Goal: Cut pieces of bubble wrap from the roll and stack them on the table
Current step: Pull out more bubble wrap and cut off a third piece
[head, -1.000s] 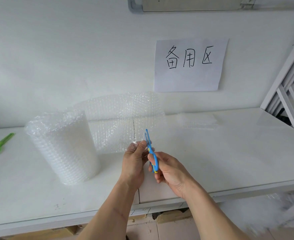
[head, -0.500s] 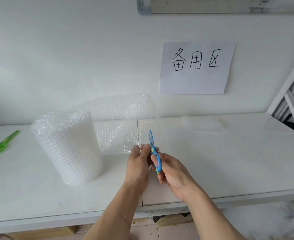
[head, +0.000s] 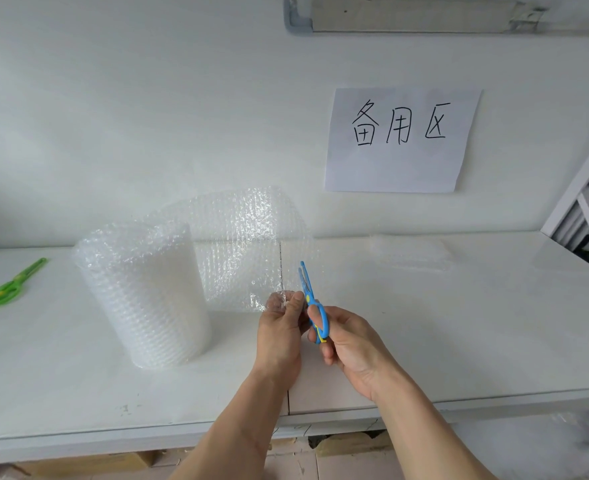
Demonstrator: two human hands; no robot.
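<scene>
Bubble wrap sheet (head: 251,244) pinched by our left hand (head: 279,327); right hand (head: 351,344) clamps blue scissors (head: 312,303) just beside. Slack film may fold between blades, not cut.

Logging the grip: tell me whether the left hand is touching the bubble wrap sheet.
Touching: the head view shows the left hand pinching the bubble wrap sheet's lower corner.

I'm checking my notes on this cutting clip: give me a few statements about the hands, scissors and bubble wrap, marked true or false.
1. The right hand holds blue scissors. True.
2. The left hand rests flat on the table. False: it pinches the loose bubble wrap sheet.
3. Green scissors lie left of the roll. True.
4. The roll lies on its side. False: it stands upright.
</scene>
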